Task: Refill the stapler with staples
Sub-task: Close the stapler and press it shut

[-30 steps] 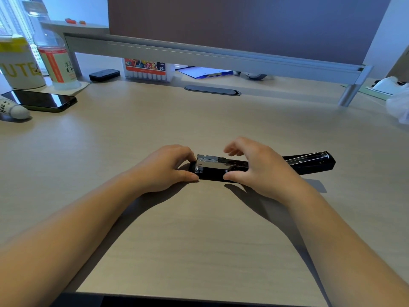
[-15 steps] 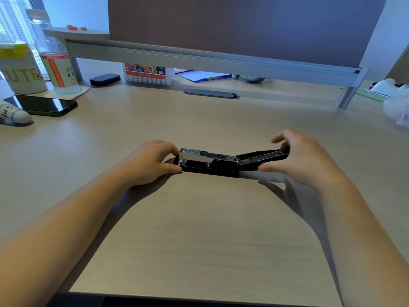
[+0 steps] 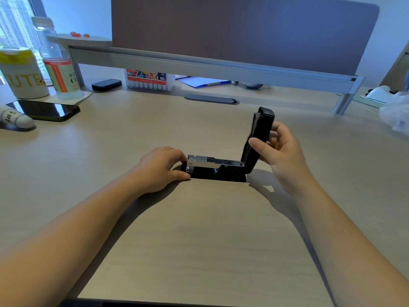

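Note:
A black stapler (image 3: 218, 171) lies on the wooden desk (image 3: 199, 229) at centre, its base flat and its silver staple channel (image 3: 210, 161) exposed. The black top cover (image 3: 257, 138) stands nearly upright from the hinge at the stapler's right end. My left hand (image 3: 161, 168) pinches the stapler's left front end and holds it down. My right hand (image 3: 281, 151) grips the raised cover between thumb and fingers. I cannot tell whether staples lie in the channel.
At far left stand a yellow-lidded cup (image 3: 21, 74) and a clear bottle (image 3: 56, 63), with a black phone (image 3: 44, 110) and a white tube (image 3: 13, 119) in front. A marker box (image 3: 148, 82), a small black case (image 3: 106, 84) and a blue folder (image 3: 202, 82) sit under the grey shelf (image 3: 199, 65).
My right hand has swung the stapler's top cover up from lying flat open on the desk to nearly upright. My left hand has stayed on the front end.

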A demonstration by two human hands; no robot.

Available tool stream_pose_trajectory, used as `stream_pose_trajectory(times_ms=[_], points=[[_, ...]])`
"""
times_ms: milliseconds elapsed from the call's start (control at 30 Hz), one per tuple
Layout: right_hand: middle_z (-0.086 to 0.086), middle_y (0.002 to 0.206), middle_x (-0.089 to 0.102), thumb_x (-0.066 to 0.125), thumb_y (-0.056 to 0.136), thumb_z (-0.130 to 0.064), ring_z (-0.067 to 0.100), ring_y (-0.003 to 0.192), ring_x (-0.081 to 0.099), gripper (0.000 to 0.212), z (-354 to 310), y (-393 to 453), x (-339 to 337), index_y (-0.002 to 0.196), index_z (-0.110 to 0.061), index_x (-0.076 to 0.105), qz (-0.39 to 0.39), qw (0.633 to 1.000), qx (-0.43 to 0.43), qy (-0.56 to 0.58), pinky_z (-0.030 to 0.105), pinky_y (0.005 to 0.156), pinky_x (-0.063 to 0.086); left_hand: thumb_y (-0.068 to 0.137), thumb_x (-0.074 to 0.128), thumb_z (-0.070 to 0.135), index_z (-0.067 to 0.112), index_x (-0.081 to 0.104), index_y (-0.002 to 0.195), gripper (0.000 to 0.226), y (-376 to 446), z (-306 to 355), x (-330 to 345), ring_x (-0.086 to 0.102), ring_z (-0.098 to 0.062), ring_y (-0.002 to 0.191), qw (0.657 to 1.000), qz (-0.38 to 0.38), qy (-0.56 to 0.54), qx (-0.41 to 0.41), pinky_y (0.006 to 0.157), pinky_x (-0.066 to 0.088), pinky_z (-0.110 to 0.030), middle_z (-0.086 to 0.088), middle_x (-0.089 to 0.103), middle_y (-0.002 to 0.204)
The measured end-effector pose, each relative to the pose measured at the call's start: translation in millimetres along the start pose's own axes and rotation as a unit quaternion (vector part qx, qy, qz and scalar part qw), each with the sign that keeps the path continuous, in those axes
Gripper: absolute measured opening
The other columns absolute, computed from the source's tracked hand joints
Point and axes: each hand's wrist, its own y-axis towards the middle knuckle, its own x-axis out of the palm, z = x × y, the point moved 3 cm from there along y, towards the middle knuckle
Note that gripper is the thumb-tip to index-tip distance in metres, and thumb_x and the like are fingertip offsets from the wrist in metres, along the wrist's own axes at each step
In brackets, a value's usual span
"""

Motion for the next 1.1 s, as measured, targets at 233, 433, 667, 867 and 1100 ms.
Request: stream_pose_trajectory(times_ms=[233,433,667,867,1100], points=[[-0.017,0.093,0.054,0.058,0.079,-0.008,0.009,0.088,0.053,0.041,1.4,0.4,33.1,0.116,-0.026,0.054,-0.050,0.996,-0.033,-0.069,0.041,0.092,0.048,0.076,0.062,0.033,0.015,0.056,0.110,0.039,3.0,7.5,3.5,0.046,-0.025,0.111,1.000,0.005,-0.001,0.016,0.096,0.040,-0.041,-0.008,0.058,0.118],[0.010,0.112,0.060,0.058,0.081,-0.013,0.027,0.107,0.048,0.044,8.0,3.8,44.2,0.124,-0.019,0.049,-0.130,0.945,-0.095,-0.284,0.037,0.094,0.038,0.077,0.060,0.035,0.016,0.055,0.110,0.038,6.2,8.9,7.5,0.046,-0.025,0.111,1.000,0.018,0.001,0.018,0.095,0.040,-0.042,-0.007,0.057,0.119],[-0.001,0.111,0.051,0.063,0.077,-0.023,0.015,0.102,0.045,0.056,12.3,1.1,35.3,0.128,-0.020,0.041,-0.144,0.943,-0.034,-0.298,0.034,0.094,0.038,0.075,0.064,0.029,0.024,0.028,0.134,0.069,2.3,7.5,5.2,0.042,-0.021,0.123,0.994,0.037,-0.102,0.024,0.103,0.033,-0.036,-0.005,0.050,0.133],[-0.003,0.114,0.046,0.068,0.074,-0.024,0.017,0.104,0.048,0.062,27.1,-7.4,11.3,0.128,-0.022,0.036,-0.149,0.950,0.062,-0.269,0.031,0.091,0.040,0.074,0.065,0.027,0.054,0.010,0.118,0.075,-6.4,12.9,-2.0,0.036,-0.008,0.114,0.985,0.047,-0.119,0.112,0.096,0.026,-0.026,-0.002,0.046,0.135],[0.000,0.108,0.051,0.068,0.074,-0.020,0.020,0.096,0.051,0.051,28.8,-7.8,9.7,0.116,-0.020,0.039,-0.151,0.948,0.066,-0.273,0.029,0.078,0.042,0.076,0.064,0.025,0.049,0.026,0.116,0.060,-4.4,8.4,1.2,0.040,-0.011,0.116,0.985,0.036,-0.108,0.126,0.097,0.029,-0.026,0.000,0.047,0.132]])
